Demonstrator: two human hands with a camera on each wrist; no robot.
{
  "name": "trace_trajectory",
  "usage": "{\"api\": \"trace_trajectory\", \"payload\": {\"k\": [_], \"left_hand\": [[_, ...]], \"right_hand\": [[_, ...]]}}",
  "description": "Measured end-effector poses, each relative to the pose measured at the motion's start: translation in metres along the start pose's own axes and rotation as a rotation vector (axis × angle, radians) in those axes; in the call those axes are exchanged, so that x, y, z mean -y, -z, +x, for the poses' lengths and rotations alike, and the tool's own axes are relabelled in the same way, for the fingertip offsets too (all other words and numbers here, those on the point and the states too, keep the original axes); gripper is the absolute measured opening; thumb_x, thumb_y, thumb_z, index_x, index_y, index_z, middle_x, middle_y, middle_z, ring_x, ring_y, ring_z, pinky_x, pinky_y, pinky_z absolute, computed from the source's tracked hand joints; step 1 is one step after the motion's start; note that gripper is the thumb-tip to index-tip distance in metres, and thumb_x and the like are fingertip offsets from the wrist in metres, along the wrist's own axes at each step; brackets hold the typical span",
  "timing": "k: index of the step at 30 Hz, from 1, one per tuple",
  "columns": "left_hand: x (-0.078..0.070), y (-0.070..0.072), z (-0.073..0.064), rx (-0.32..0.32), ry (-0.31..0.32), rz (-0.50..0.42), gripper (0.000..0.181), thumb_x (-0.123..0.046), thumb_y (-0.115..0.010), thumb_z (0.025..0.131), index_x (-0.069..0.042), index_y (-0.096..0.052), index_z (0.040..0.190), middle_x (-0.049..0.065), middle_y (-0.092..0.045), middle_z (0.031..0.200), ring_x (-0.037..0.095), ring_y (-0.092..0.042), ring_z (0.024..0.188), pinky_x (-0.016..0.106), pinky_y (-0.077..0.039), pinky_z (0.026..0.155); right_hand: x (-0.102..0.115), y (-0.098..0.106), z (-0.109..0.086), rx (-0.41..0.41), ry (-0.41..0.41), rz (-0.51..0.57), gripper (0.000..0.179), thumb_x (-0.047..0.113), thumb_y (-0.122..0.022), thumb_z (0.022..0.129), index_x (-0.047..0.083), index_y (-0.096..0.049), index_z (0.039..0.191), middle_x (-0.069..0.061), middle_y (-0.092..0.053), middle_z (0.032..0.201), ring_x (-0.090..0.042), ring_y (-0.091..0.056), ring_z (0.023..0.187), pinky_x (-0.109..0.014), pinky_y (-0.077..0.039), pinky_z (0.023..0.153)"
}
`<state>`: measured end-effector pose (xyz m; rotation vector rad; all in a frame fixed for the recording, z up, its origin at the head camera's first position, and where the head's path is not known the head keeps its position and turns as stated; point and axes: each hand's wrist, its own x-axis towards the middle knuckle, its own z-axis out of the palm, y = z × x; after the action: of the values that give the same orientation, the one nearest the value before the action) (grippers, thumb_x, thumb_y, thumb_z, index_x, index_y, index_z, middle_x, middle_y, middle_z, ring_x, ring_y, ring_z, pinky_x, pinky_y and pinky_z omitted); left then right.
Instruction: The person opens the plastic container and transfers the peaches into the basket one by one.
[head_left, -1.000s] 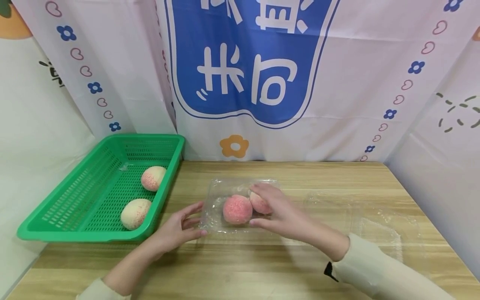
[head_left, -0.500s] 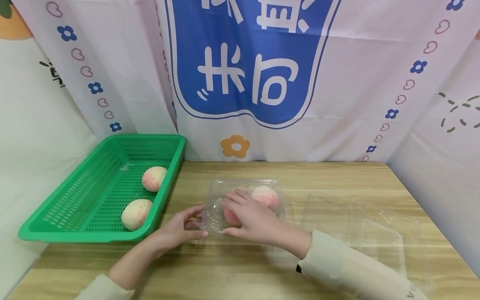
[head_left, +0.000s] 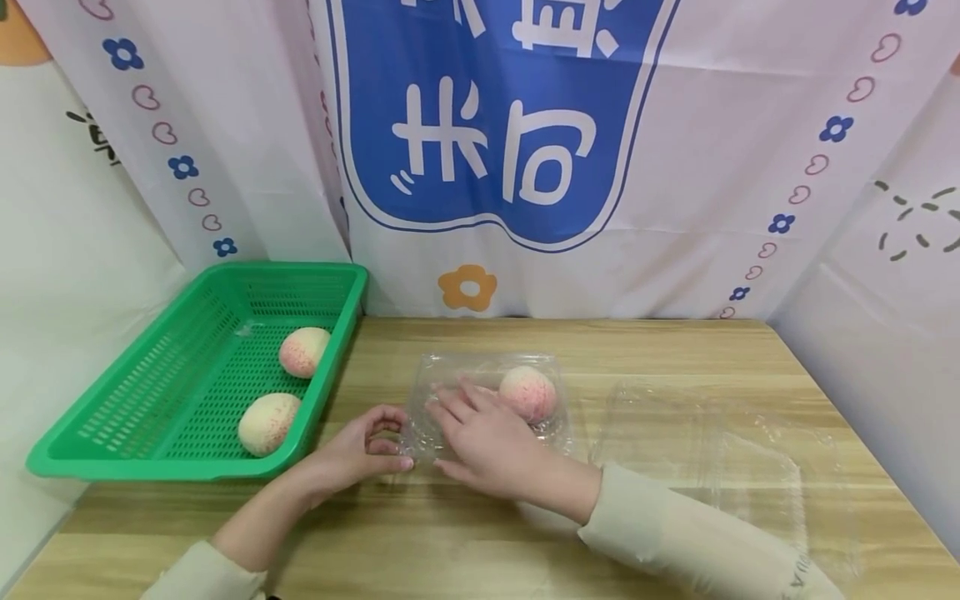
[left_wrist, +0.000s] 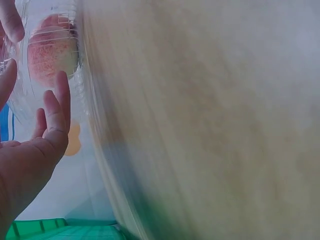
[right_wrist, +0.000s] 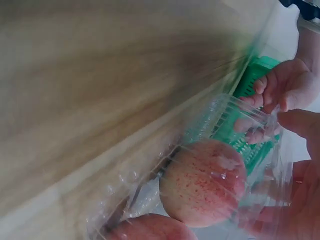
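Observation:
A clear plastic box [head_left: 420,375] sits mid-table with two peaches. The pale pink peach [head_left: 528,394] shows at its right end; a second, redder peach [right_wrist: 202,182] is mostly hidden under my right hand in the head view. My right hand [head_left: 487,442] lies over the box with fingers extended and spread, thumb by the front edge. At the left end, my left hand [head_left: 360,446] touches the box, its thumb at the front corner and fingers along the side. In the left wrist view those fingers [left_wrist: 57,107] are loosely bent beside the plastic.
A green basket [head_left: 345,321] stands at the left, holding two more peaches, one rear [head_left: 305,352] and one front [head_left: 268,425]. Another clear plastic container [head_left: 720,475] lies on the right side of the wooden table [head_left: 420,550]. A printed cloth [head_left: 675,275] hangs behind.
My right hand has moved left from the pale peach, which it leaves uncovered, onto the redder one, spreading its fingers. My left hand has stayed at the box's left end.

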<state>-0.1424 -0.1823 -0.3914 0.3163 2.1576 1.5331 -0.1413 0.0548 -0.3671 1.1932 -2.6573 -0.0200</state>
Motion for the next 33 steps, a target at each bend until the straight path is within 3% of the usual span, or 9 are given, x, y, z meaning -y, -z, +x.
{"api": "trace_trajectory", "payload": {"k": [3,8,12,15,17,26,33], "left_hand": [[-0.001,-0.001,0.000,-0.001,0.008,-0.003,0.062,-0.018,-0.077,0.088,0.003,-0.041,0.133,0.022,-0.047,0.137,0.024,-0.061,0.111,0.032,-0.053,0.089],[-0.002,-0.001,0.001,0.006,0.014,-0.014,0.060,-0.016,-0.076,0.088,0.002,-0.041,0.131,0.021,-0.046,0.136,0.022,-0.061,0.108,0.029,-0.054,0.084],[-0.004,-0.001,0.000,0.022,0.000,-0.014,0.059,-0.014,-0.076,0.088,0.003,-0.040,0.130,0.022,-0.046,0.134,0.022,-0.061,0.106,0.029,-0.055,0.081],[-0.006,-0.001,0.000,0.014,0.009,-0.014,0.057,-0.014,-0.076,0.087,0.002,-0.040,0.129,0.021,-0.046,0.133,0.022,-0.062,0.106,0.029,-0.055,0.081],[-0.007,-0.002,-0.001,0.010,0.014,-0.014,0.057,-0.014,-0.076,0.087,0.002,-0.040,0.128,0.020,-0.046,0.133,0.021,-0.062,0.106,0.030,-0.055,0.081],[-0.005,-0.002,0.001,0.019,0.003,-0.025,0.055,-0.012,-0.075,0.088,0.004,-0.039,0.127,0.021,-0.047,0.129,0.019,-0.064,0.101,0.029,-0.055,0.079],[-0.004,-0.002,0.002,0.033,0.001,-0.033,0.054,-0.010,-0.074,0.088,0.004,-0.039,0.126,0.023,-0.047,0.130,0.021,-0.066,0.100,0.031,-0.055,0.078]], "right_hand": [[0.003,-0.003,0.001,-0.058,0.044,-0.140,0.068,0.054,-0.063,0.091,0.009,-0.055,0.140,-0.011,-0.054,0.147,-0.032,-0.055,0.131,-0.042,-0.048,0.107],[0.008,-0.009,0.003,-0.224,0.092,-0.316,0.057,0.051,-0.062,0.090,0.007,-0.066,0.126,-0.011,-0.067,0.130,-0.025,-0.067,0.114,-0.032,-0.060,0.085],[0.012,-0.013,0.007,-0.341,0.131,-0.424,0.041,0.042,-0.059,0.093,0.008,-0.073,0.113,-0.011,-0.074,0.114,-0.023,-0.072,0.103,-0.028,-0.061,0.072],[0.013,-0.016,0.009,-0.373,0.160,-0.489,0.031,0.032,-0.056,0.097,0.010,-0.074,0.109,-0.010,-0.076,0.108,-0.022,-0.074,0.098,-0.026,-0.061,0.068],[0.013,-0.017,0.009,-0.382,0.176,-0.510,0.028,0.027,-0.054,0.098,0.011,-0.075,0.108,-0.010,-0.077,0.105,-0.022,-0.074,0.096,-0.025,-0.061,0.067],[0.008,-0.025,0.010,-0.420,0.202,-0.498,0.043,0.047,-0.054,0.096,0.010,-0.074,0.105,-0.012,-0.077,0.104,-0.023,-0.075,0.095,-0.027,-0.061,0.070],[0.006,-0.031,0.011,-0.448,0.220,-0.478,0.042,0.047,-0.056,0.095,0.009,-0.073,0.104,-0.012,-0.077,0.103,-0.023,-0.075,0.095,-0.028,-0.061,0.068]]}}
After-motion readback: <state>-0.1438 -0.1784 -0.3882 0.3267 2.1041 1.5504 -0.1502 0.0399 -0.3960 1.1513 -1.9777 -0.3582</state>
